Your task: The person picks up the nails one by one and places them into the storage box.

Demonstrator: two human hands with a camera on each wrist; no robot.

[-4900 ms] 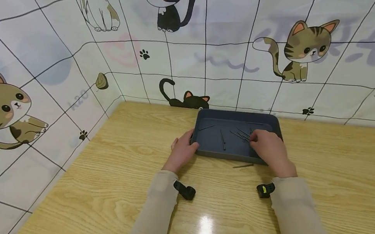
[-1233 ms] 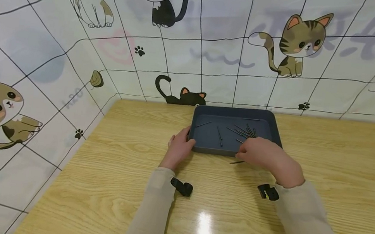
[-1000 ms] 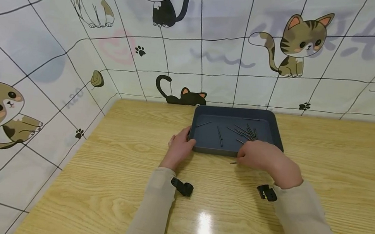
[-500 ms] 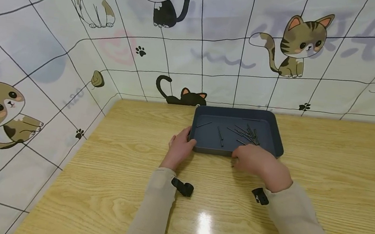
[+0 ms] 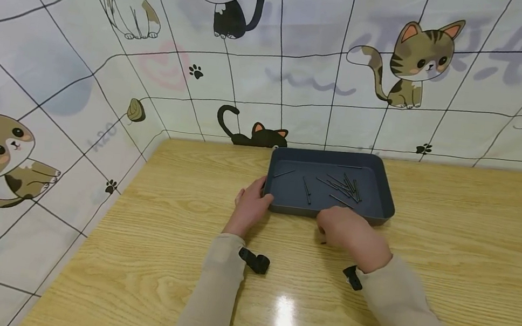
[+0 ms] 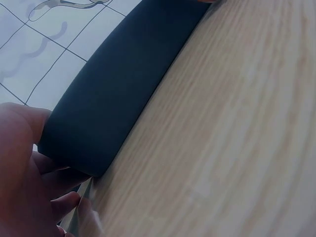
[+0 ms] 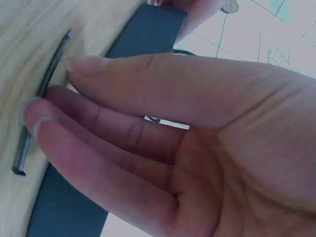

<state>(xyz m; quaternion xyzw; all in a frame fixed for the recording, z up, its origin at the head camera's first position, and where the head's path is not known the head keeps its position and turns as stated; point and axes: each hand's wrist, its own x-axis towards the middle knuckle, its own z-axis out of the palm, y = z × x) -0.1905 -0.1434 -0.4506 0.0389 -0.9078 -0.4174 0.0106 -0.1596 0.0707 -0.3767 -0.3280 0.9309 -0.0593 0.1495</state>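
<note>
My left hand (image 5: pixel 252 206) holds the dark blue tray (image 5: pixel 294 210) at its front left corner. In the left wrist view the thumb lies against the tray's end and the fingers (image 6: pixel 64 205) sit lower at the corner. My right hand (image 5: pixel 348 231) is in front of the tray's front wall, low over the table. In the right wrist view its fingertips (image 7: pixel 32 106) touch a dark, slightly bent nail (image 7: pixel 22 153) on the wood, while the thumb stands apart from it. Several nails (image 5: pixel 346 187) lie heaped in the tray's right half.
A few more nails (image 5: pixel 306 190) lie scattered in the tray's left and back parts. The wooden table (image 5: pixel 176 218) ends at a wall covering (image 5: pixel 305 125) with cartoon cats, close behind the tray. A second covered wall (image 5: pixel 59 171) rises on the left.
My right hand has come from the heap inside the tray to the nail in front of it. It has since moved left and towards me, the nail shifting towards me. The left hand stays put.
</note>
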